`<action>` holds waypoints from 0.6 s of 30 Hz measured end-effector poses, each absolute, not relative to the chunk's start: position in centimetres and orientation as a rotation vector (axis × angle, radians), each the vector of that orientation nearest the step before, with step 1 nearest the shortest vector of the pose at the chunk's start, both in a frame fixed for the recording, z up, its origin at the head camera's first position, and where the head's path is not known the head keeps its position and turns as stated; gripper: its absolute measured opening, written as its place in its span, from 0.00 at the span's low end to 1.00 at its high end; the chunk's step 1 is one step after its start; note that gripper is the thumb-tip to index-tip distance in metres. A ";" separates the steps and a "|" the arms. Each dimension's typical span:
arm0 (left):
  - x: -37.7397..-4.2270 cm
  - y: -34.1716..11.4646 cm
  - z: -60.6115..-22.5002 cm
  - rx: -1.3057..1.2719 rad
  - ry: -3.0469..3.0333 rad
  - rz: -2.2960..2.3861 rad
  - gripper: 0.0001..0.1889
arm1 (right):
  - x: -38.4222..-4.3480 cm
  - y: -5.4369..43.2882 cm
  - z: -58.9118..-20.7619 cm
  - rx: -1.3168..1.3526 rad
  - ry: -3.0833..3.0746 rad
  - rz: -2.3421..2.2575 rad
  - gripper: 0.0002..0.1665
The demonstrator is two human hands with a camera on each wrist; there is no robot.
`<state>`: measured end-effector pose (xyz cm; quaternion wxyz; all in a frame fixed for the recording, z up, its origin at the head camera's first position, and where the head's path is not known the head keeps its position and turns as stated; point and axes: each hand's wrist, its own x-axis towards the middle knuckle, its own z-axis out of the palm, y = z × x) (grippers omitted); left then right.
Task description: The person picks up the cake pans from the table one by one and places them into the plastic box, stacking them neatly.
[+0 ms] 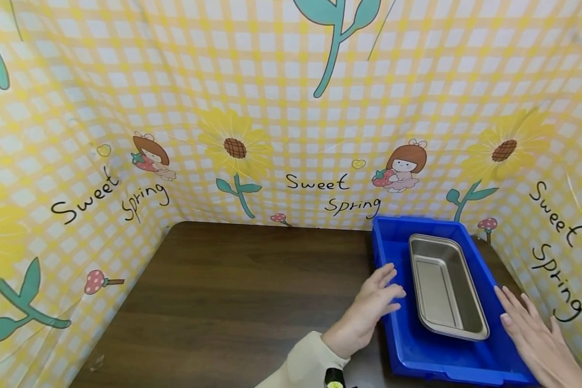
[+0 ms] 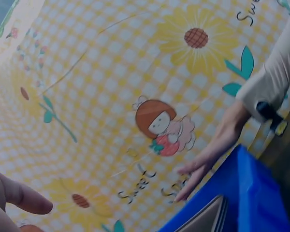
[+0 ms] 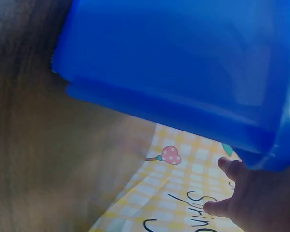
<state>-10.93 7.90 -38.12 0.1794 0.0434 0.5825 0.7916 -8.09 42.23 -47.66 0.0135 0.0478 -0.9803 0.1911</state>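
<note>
A blue plastic bin (image 1: 393, 345) stands at the right of the table, with a metal loaf pan (image 1: 436, 293) inside it. My left hand (image 1: 368, 307) is at the bin's left edge, its fingers spread and loosely bent toward the pan. Along the opposite edge lies my right hand (image 1: 533, 323), fingers straight and slanting over the rim. Neither hand grips anything. In the left wrist view, a corner of the pan (image 2: 205, 217) shows above the bin wall (image 2: 261, 193). The bin's blue wall (image 3: 174, 63) fills much of the right wrist view.
A dark wood-grain table (image 1: 233, 302) spreads out to the left of the bin. Yellow checked cloth (image 1: 291, 129) with sunflowers and lettering hangs behind the table and along both sides. The bin's far end stands close to the back cloth.
</note>
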 end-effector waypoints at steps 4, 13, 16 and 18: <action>-11.6 6.0 -38.1 0.186 1.725 2.236 0.36 | -8.4 42.2 -47.2 0.129 -3.052 0.558 0.40; -12.9 0.9 -37.9 0.271 1.933 2.220 0.31 | -8.6 42.2 -46.4 0.125 -3.011 0.520 0.41; -13.3 -1.0 -37.8 0.294 2.014 2.189 0.31 | -8.6 42.2 -46.4 0.143 -2.996 0.515 0.41; -13.6 -2.4 -37.8 0.304 2.078 2.149 0.31 | -8.6 42.3 -46.5 0.157 -2.989 0.508 0.41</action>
